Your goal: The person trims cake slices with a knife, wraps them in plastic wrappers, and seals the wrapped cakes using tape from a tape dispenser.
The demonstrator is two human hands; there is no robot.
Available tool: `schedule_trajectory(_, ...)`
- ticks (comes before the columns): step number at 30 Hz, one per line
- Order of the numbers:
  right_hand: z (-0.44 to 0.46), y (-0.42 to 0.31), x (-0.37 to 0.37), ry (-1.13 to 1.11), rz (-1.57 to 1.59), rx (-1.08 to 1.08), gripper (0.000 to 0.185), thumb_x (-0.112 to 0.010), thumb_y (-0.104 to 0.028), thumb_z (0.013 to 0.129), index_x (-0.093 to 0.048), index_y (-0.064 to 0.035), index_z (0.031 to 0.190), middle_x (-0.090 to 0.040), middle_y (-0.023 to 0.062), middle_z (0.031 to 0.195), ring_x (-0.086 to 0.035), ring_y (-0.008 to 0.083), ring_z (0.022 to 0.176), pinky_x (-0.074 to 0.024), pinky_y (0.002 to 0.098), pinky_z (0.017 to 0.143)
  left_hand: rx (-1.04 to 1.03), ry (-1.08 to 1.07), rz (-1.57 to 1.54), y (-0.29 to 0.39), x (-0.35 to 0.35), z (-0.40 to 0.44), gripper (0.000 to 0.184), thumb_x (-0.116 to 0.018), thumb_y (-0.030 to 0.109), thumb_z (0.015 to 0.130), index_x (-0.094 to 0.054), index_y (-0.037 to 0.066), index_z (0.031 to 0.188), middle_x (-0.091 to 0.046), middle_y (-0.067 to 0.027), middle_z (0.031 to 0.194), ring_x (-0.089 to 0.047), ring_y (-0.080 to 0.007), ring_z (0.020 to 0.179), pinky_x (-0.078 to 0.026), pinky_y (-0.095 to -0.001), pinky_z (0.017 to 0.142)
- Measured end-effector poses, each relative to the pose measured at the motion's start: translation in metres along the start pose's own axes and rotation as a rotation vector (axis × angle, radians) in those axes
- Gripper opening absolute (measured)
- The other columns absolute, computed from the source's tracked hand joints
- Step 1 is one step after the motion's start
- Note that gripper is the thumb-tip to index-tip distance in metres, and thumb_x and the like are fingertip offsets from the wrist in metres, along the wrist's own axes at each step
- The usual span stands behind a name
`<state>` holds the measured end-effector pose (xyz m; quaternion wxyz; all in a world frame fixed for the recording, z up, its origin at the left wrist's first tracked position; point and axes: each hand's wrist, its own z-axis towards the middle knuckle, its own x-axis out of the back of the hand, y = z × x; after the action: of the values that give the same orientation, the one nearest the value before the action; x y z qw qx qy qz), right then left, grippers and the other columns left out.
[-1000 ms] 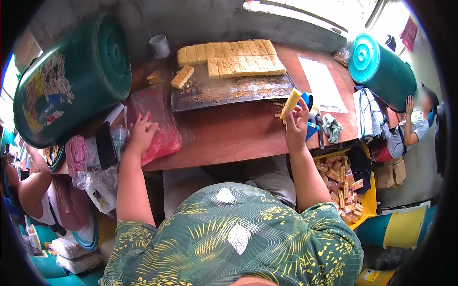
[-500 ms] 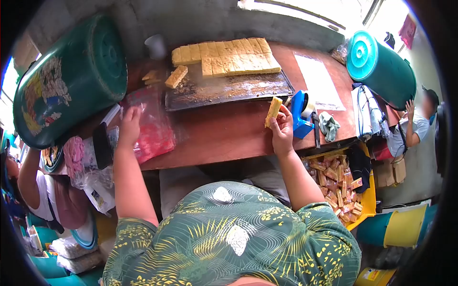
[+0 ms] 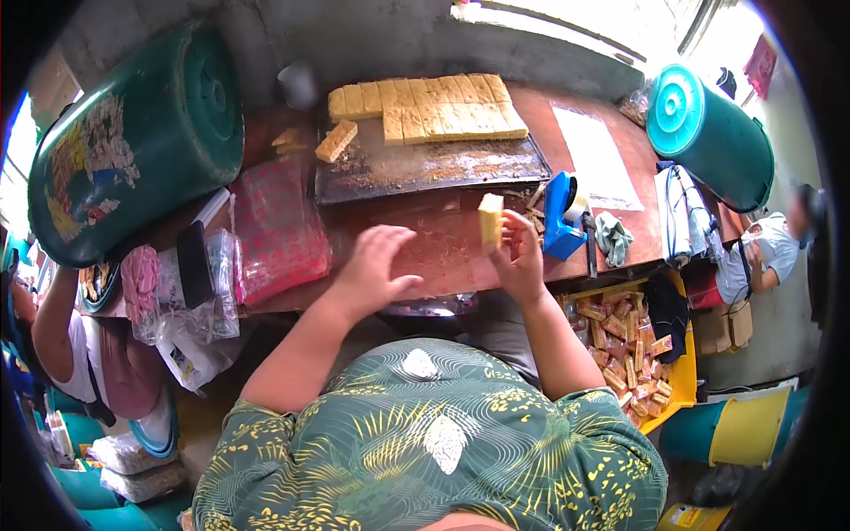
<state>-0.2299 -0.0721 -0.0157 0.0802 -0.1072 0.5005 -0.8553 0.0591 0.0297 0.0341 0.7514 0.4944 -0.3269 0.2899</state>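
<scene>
A yellow cake bar point(image 3: 491, 223) stands upright in my right hand point(image 3: 521, 257), pinched by the fingers above the table's front half. My left hand point(image 3: 376, 270) is to its left, palm down, with thumb and fingers apart. Something clear and shiny point(image 3: 434, 306) shows at the table edge below the hands; I cannot make out what it is. Behind them, a dark tray point(image 3: 425, 168) bears rows of cut cake point(image 3: 452, 106) and one separate bar point(image 3: 336, 142). Flat clear plastic bags over red point(image 3: 279, 230) lie at the left.
A blue tape dispenser point(image 3: 560, 217) and a cloth point(image 3: 613, 237) are right of the tray. A yellow crate point(image 3: 686, 376) holds several wrapped bars. Large green drums point(image 3: 133, 146) flank the table point(image 3: 390, 212). Another person's arm point(image 3: 53, 327) is far left; another person point(image 3: 770, 252) is far right.
My left hand has left the plastic bags and moved right, towards the right hand. The right hand has moved left and slightly down with the cake bar, which is now more upright.
</scene>
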Motion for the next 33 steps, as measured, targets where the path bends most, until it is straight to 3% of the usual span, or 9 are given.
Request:
schedule_trajectory(2, 0.009, -0.037, -0.015, -0.169, -0.247, 0.011, 0.061, -0.080, -0.005, 0.086, -0.054, -0.0060, 0.141, -0.065, 0.0109, 0.124, -0.064, 0.0211, 0.112, -0.0525, 0.0349, 0.098, 0.252, -0.098, 0.172, -0.012, 0.002, -0.016, 0.085, -0.087, 0.041, 0.079, -0.052, 0.005, 0.148, -0.047, -0.0143, 0.155, -0.034, -0.0349, 0.149, -0.030, -0.0467, 0.125)
schedule_trajectory(5, 0.029, -0.037, -0.040, -0.411, -0.412, 0.220, 0.064, -0.082, -0.011, 0.079, -0.058, -0.0077, 0.138, -0.066, 0.0171, 0.127, -0.063, 0.0350, 0.117, -0.0512, 0.0436, 0.102, 0.245, -0.112, 0.177, -0.017, -0.001, -0.022, 0.092, -0.087, 0.047, 0.078, -0.050, 0.005, 0.150, -0.044, -0.0121, 0.159, -0.032, -0.0346, 0.152, -0.028, -0.0474, 0.126)
schedule_trajectory(6, 0.034, -0.039, -0.046, -0.485, -0.415, 0.114, 0.062, -0.082, -0.014, 0.080, -0.058, -0.0074, 0.137, -0.066, 0.0159, 0.126, -0.062, 0.0362, 0.119, -0.0496, 0.0454, 0.104, 0.250, -0.117, 0.167, -0.017, 0.000, -0.021, 0.092, -0.087, 0.047, 0.077, -0.050, 0.005, 0.150, -0.043, -0.0118, 0.159, -0.031, -0.0349, 0.152, -0.028, -0.0478, 0.126)
schedule_trajectory(17, 0.042, -0.025, -0.047, -0.616, -0.489, 0.062, 0.063, -0.084, -0.018, 0.077, -0.060, -0.0087, 0.135, -0.067, 0.0136, 0.128, -0.058, 0.0377, 0.123, -0.0448, 0.0494, 0.109, 0.230, -0.106, 0.082, -0.021, 0.006, -0.017, 0.082, -0.086, 0.047, 0.079, -0.057, 0.006, 0.144, -0.047, -0.0132, 0.156, -0.036, -0.0350, 0.149, -0.031, -0.0489, 0.124)
schedule_trajectory(20, 0.027, -0.045, -0.046, -0.418, -0.676, 0.217, 0.065, -0.085, -0.023, 0.078, -0.060, -0.0117, 0.137, -0.065, 0.0128, 0.128, -0.056, 0.0375, 0.124, -0.0405, 0.0502, 0.110, 0.331, 0.044, -0.070, -0.042, 0.010, -0.001, 0.075, -0.088, 0.042, 0.079, -0.060, 0.006, 0.140, -0.053, -0.0173, 0.149, -0.048, -0.0351, 0.140, -0.039, -0.0461, 0.119)
schedule_trajectory(22, 0.002, -0.042, -0.037, -0.395, -0.636, 0.308, 0.063, -0.086, -0.031, 0.077, -0.065, -0.0213, 0.135, -0.063, 0.0086, 0.126, -0.056, 0.0318, 0.121, -0.0393, 0.0486, 0.108, 0.381, 0.063, -0.179, -0.050, 0.016, 0.016, 0.065, -0.085, 0.038, 0.084, -0.062, 0.007, 0.137, -0.061, -0.0195, 0.139, -0.057, -0.0339, 0.131, -0.046, -0.0435, 0.111)
schedule_trajectory(28, -0.030, -0.054, -0.033, -0.634, -0.772, 0.432, 0.031, -0.080, -0.027, 0.083, -0.074, -0.0206, 0.113, -0.067, 0.0019, 0.116, -0.059, 0.0262, 0.115, -0.0441, 0.0458, 0.103, 0.451, 0.105, -0.306, -0.045, -0.013, 0.058, 0.051, -0.081, 0.033, 0.089, -0.066, 0.006, 0.129, -0.072, -0.0180, 0.120, -0.069, -0.0313, 0.116, -0.053, -0.0417, 0.100)
schedule_trajectory(29, -0.027, -0.054, -0.033, -0.627, -0.752, 0.430, 0.025, -0.080, -0.026, 0.084, -0.076, -0.0200, 0.108, -0.068, 0.0009, 0.112, -0.060, 0.0256, 0.113, -0.0449, 0.0450, 0.102, 0.259, 0.258, -0.225, -0.045, -0.022, 0.061, 0.045, -0.078, 0.023, 0.091, -0.064, 0.006, 0.130, -0.075, -0.0137, 0.107, -0.073, -0.0265, 0.102, -0.056, -0.0383, 0.091)
schedule_trajectory(33, -0.011, -0.066, -0.028, -0.622, -0.650, 0.335, 0.014, -0.080, -0.024, 0.084, -0.078, -0.0181, 0.095, -0.070, -0.0014, 0.098, -0.064, 0.0238, 0.102, -0.0477, 0.0417, 0.097, 0.150, 0.412, -0.426, -0.027, -0.022, 0.053, 0.045, -0.074, 0.006, 0.092, -0.058, 0.005, 0.134, -0.074, -0.0085, 0.094, -0.071, -0.0200, 0.083, -0.056, -0.0314, 0.077)
